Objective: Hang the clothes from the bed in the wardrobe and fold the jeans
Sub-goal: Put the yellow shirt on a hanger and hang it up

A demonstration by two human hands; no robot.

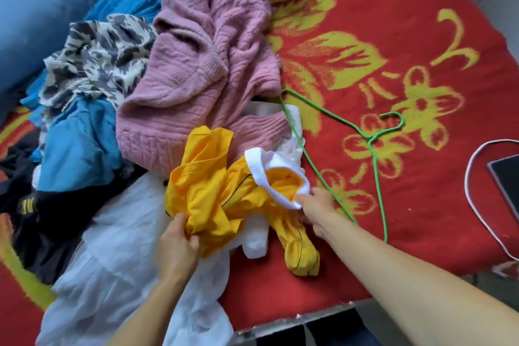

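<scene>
- A yellow shirt (224, 196) with a white collar is seen crumpled near the front edge of the bed (421, 36), which is covered by a red blanket patterned with yellow flowers.
- A bunch of the shirt's yellow fabric is gripped by the left hand (177, 244), its fingers (193, 241) curled tightly round the cloth.
- The rim of the white collar is pinched by the right hand (317, 205); the thumb is laid on the collar, while the other fingers are largely hidden beneath the fabric.
- A green wire hanger (372, 139) is seen lying flat on the blanket just right of the shirt, its hook pointed away from the pile, one side of the wire hidden behind the right wrist.
- The shirt is partly spread over a white garment (120, 247), which is draped towards the foot of the bed.
- A pink knitted sweater (196, 64) is heaped directly behind the shirt and is touched by it.
- Further left, a blue garment (81, 149), a black-and-white patterned piece (104, 56) and a dark garment (42, 219) are piled together.
- A blue pillow (36, 8) is shown at the upper left, and a flat dark device (505, 177) at the right edge.
</scene>
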